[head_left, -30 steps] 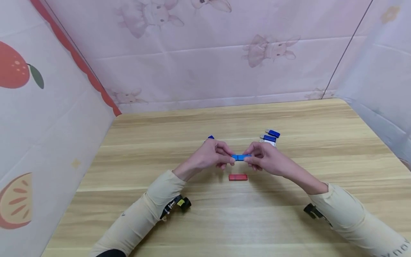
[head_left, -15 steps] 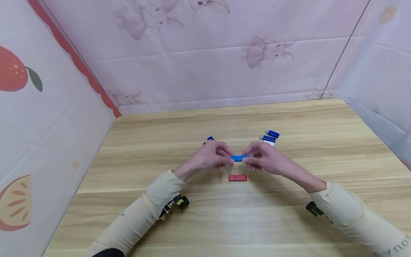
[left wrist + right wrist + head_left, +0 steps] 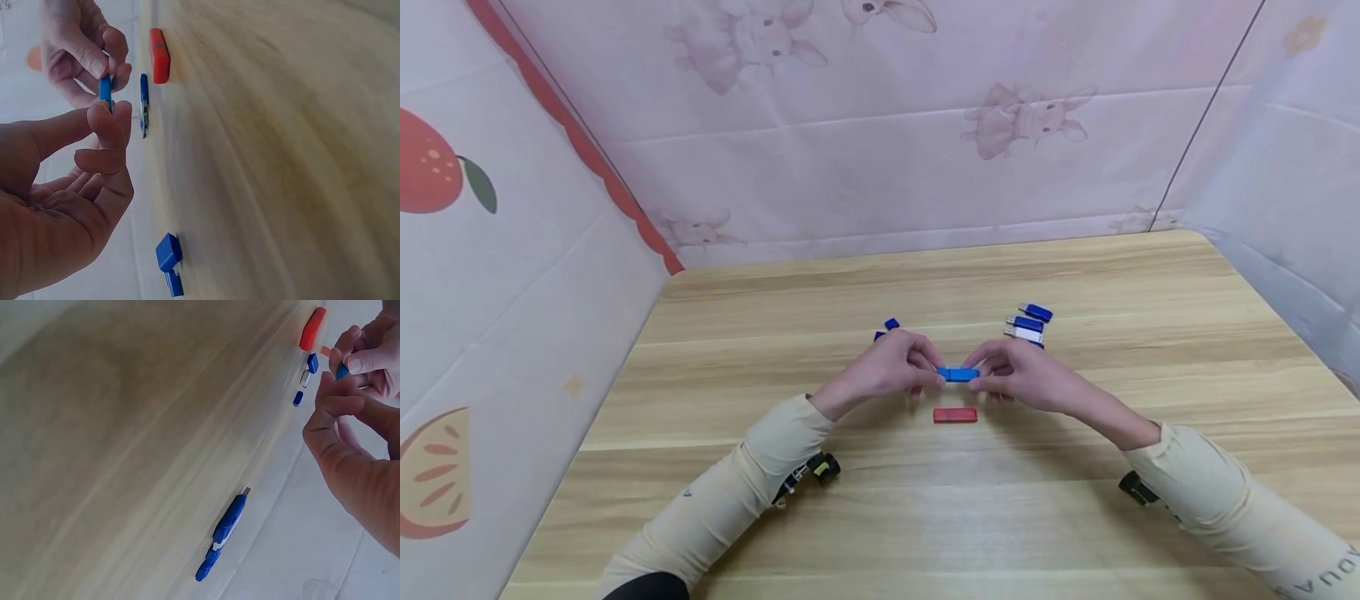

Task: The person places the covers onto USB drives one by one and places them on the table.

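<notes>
Between my two hands, just above the table, is a bright blue USB flash drive lying level, with a seam near its left end. My left hand pinches that left end between thumb and forefinger. At the other end, the thumb and forefinger of my right hand hold the drive. In the left wrist view the blue drive bridges both sets of fingertips. A red USB flash drive lies on the table nearer to me, touched by neither hand.
Uncapped dark blue flash drives and a white one lie beyond my right hand. Small dark blue caps sit behind my left hand; a white cap shows among them. Printed cloth walls surround the wooden table.
Both hands have lowered slightly with the blue flash drive. The right fingertips have spread a little, so more of its right end shows. The red drive stays put.
</notes>
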### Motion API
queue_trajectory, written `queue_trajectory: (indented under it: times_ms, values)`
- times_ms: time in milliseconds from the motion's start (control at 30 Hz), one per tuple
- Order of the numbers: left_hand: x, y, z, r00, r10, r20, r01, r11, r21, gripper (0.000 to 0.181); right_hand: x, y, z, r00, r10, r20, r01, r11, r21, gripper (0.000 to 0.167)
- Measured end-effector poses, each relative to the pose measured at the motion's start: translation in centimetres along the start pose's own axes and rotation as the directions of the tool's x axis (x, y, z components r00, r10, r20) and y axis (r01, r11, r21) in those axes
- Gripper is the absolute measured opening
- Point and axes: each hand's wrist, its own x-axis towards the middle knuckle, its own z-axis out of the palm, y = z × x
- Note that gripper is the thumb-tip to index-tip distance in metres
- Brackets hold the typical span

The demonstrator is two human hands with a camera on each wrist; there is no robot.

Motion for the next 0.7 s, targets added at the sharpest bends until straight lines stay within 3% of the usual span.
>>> queue_trajectory:
  times_ms: [200, 367, 700]
  values:
    - [-0.03, -0.28, 0.29, 1.000, 0.012, 0.009, -0.012, 0.999, 0.034, 0.009, 0.18, 0.09, 0.20, 1.000, -0.021, 0.009, 0.022, 0.999, -0.044, 0.023]
    - [0.01, -0.57, 0.58, 1.000, 0.021, 0.006, -0.021, 0.991, 0.130, 0.007, 0.31, 0.04, 0.41, 1.000, -0.029, 0.012, 0.030, 0.996, -0.088, 0.022]
    - [-0.24, -0.41, 0.98, 1.000, 0.021, 0.018, -0.024, 0.974, 0.226, 0.006, 0.43, 0.11, 0.59, 1.000, 0.021, 0.009, -0.019, 0.986, -0.165, 0.011]
